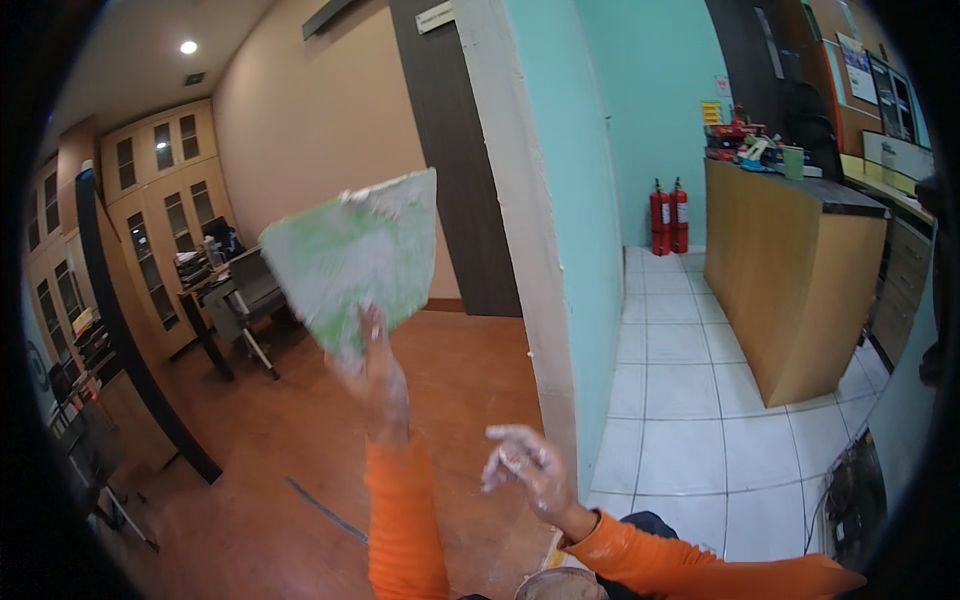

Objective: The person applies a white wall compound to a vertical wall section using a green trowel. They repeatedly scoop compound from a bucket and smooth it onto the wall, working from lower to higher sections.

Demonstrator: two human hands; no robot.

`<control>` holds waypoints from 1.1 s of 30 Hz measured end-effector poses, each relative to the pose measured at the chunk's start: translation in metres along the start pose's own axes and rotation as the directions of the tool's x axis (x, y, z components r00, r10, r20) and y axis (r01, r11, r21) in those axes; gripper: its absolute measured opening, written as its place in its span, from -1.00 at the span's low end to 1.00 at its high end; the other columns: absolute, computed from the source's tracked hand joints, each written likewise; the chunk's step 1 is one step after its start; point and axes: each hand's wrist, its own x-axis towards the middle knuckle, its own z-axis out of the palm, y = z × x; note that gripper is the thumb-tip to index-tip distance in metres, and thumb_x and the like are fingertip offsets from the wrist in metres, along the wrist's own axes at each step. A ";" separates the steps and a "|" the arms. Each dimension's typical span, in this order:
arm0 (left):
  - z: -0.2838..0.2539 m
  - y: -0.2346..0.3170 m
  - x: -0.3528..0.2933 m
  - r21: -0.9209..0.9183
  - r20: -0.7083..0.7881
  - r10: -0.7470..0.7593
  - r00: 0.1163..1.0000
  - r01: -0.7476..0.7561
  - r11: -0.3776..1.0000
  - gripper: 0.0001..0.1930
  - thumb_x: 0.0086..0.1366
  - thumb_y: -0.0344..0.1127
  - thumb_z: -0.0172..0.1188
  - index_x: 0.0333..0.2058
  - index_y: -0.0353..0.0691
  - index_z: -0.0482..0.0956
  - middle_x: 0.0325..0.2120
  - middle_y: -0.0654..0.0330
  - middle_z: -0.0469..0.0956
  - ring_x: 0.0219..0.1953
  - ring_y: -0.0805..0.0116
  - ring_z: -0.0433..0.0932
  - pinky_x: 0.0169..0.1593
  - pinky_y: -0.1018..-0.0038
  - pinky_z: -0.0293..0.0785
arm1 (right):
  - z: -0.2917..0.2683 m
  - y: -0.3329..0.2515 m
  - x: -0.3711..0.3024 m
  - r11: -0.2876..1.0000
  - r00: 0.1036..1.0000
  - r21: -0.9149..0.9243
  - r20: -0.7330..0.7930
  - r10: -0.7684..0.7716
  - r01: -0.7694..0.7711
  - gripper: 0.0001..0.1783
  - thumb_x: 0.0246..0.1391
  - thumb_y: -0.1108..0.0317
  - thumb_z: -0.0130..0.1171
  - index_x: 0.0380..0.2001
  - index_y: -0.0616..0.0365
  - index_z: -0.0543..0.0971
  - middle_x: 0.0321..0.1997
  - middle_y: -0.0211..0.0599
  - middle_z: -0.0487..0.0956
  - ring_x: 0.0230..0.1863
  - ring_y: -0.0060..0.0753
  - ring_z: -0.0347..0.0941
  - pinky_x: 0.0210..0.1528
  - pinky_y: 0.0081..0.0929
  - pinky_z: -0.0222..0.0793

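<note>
My left hand point(378, 385) is raised ahead of me, closed round the narrow lower end of a flat green putty spreader point(355, 250). White paste smears the spreader's face, with a thicker ridge of it along the top edge. Lower and to the right, my right hand point(530, 472) hangs in the air with its index finger stretched out and the other fingers loosely bent. White paste coats those fingers, and I see no tool in them. Below it, the rim of a round container point(562, 585) shows at the bottom edge of the view.
A wall end point(520, 200) with a pale, rough edge stands close ahead, between the reddish floor point(270, 430) and white tiles point(680, 390). To the right are a wooden counter point(770, 270) and two fire extinguishers point(670, 220). A dark post point(140, 330) leans at left, near a chair point(255, 285).
</note>
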 end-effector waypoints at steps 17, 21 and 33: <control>0.091 -0.102 0.056 0.093 0.422 0.169 0.890 -0.228 0.969 -0.84 0.47 -0.49 0.17 -0.05 -0.38 0.64 -0.17 0.25 0.68 -0.15 0.53 0.57 -0.06 0.49 0.51 | -0.064 0.089 -0.012 0.898 0.985 -0.421 0.054 0.165 -0.128 -0.66 0.40 0.37 0.08 0.17 0.19 0.56 -0.40 -0.44 0.57 -0.44 -0.63 0.44 -0.33 -0.58 0.41; 0.089 -0.133 0.064 0.136 0.567 0.223 0.793 -0.357 0.924 -0.82 0.43 -0.56 0.14 -0.03 -0.39 0.61 -0.24 0.16 0.68 -0.21 0.48 0.58 -0.14 0.45 0.49 | -0.074 0.081 -0.010 0.860 0.967 -0.476 0.067 0.246 -0.185 -0.65 0.39 0.41 0.06 0.17 0.26 0.54 -0.36 -0.40 0.58 -0.33 -0.61 0.53 -0.21 -0.54 0.48; 0.037 -0.102 0.067 0.445 0.122 0.227 0.966 -0.258 0.857 -0.58 0.40 -0.50 0.22 0.22 -0.36 0.46 -0.09 0.13 0.66 -0.08 0.41 0.62 0.00 0.45 0.56 | -0.075 0.085 -0.011 0.832 0.957 -0.536 0.139 0.254 -0.143 -0.64 0.34 0.43 0.09 0.16 0.25 0.56 -0.38 -0.40 0.58 -0.34 -0.56 0.55 -0.24 -0.52 0.47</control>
